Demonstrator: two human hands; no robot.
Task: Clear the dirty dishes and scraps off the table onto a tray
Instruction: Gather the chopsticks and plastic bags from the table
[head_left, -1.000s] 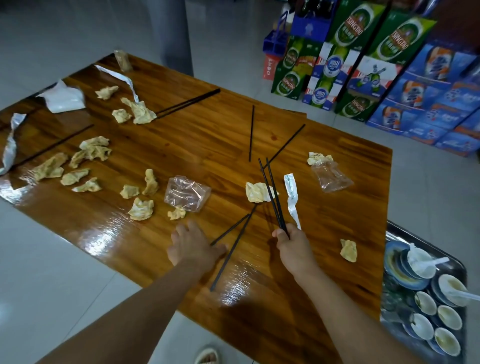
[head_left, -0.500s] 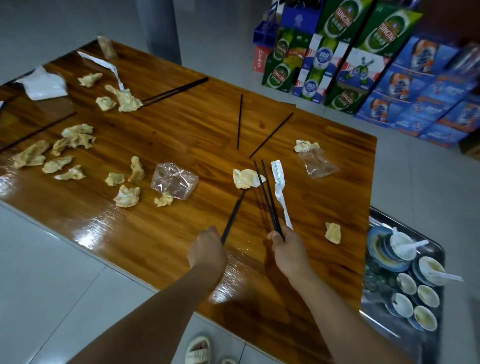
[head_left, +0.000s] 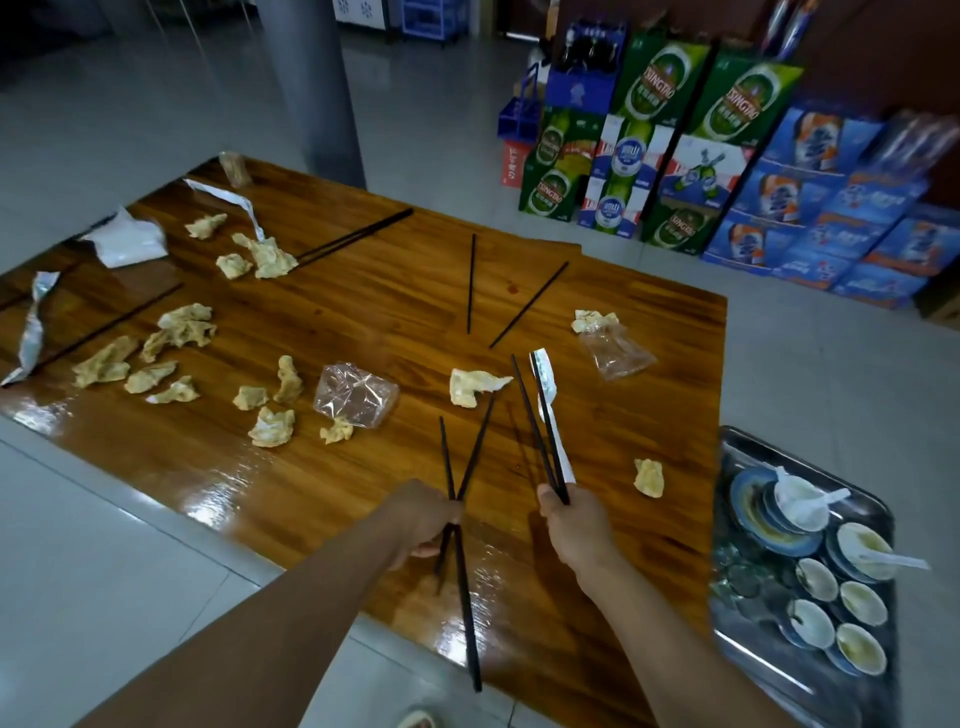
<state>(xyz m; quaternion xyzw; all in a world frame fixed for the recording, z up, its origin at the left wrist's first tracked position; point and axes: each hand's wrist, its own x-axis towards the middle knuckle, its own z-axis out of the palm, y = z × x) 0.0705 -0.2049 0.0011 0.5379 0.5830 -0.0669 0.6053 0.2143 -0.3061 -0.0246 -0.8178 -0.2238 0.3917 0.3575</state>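
Across the wooden table (head_left: 363, 312), far left to middle, lie crumpled tissue scraps (head_left: 182, 325), a clear plastic wrapper (head_left: 356, 395) and loose chopsticks (head_left: 470, 283). Left hand (head_left: 421, 519) grips two black chopsticks (head_left: 462, 561) – crossed, tips raised. Right hand (head_left: 576, 525) holds another black pair (head_left: 540, 431) plus a white paper sleeve (head_left: 545, 384). Far right, a metal tray (head_left: 748, 649) holds stacked dirty bowls (head_left: 810, 623) and spoons.
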